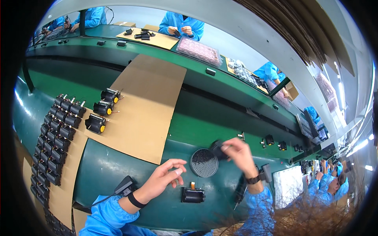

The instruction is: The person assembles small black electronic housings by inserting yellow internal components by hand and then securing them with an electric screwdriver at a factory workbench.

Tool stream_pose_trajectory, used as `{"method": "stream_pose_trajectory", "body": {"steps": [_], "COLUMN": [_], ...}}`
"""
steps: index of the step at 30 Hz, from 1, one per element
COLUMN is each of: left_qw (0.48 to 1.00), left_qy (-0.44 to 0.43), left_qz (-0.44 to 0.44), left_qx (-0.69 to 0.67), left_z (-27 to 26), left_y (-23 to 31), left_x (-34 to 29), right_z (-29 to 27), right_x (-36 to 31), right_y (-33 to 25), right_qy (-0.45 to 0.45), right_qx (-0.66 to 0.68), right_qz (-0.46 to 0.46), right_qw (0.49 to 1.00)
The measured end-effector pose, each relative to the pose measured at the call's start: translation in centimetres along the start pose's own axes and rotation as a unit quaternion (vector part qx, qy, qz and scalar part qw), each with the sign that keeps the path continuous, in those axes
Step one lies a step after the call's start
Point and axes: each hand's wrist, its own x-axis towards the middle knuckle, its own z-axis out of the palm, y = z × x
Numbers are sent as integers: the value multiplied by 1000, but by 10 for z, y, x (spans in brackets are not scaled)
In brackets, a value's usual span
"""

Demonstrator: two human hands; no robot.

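Note:
My right hand [239, 154] pinches the edge of a black round piece [216, 149], perhaps a lid or small cup, tilted at the rim of a round grey dish [208, 170]. Small dark bits, too small to make out, lie in the dish. My left hand [167, 177] holds nothing; its fingers are half curled and apart, left of the dish. Below the dish, a black plastic housing [193, 195] with an orange ribbon tab lies on the green table.
Rows of black housings [55, 143] cover cardboard at the left. Several more with yellow wheels [95, 124] sit by a cardboard sheet [147, 98]. A black cabled device [125, 185] lies near my left wrist, a dark tool [239, 191] by my right forearm. Co-workers sit across the line.

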Motion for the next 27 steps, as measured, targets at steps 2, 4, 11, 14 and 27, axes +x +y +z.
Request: {"method": "stream_pose_trajectory", "body": {"steps": [2,4,11,14,27], "left_qw": [1000,998,992,990,990], "left_qy": [-8,-32,-44,-45,-18], "left_qz": [-15,-44,-69,-79,-76], "left_qx": [12,25,-92,-104,-116], "left_z": [9,10,-2,1,1], "left_y": [4,4,-1,-1,-5], "left_x": [2,0,3,5,4], "right_z": [32,59,3,-67,-69], "right_x": [-24,-32,21,39,34], "right_y": [-39,-54,4,105,90], "right_qy": [-93,-165,85,254,194], "right_qx": [-103,-103,-205,-429,-330], "right_qz": [-110,-133,-94,-64,-53], "right_qw": [984,972,970,865,922]}}
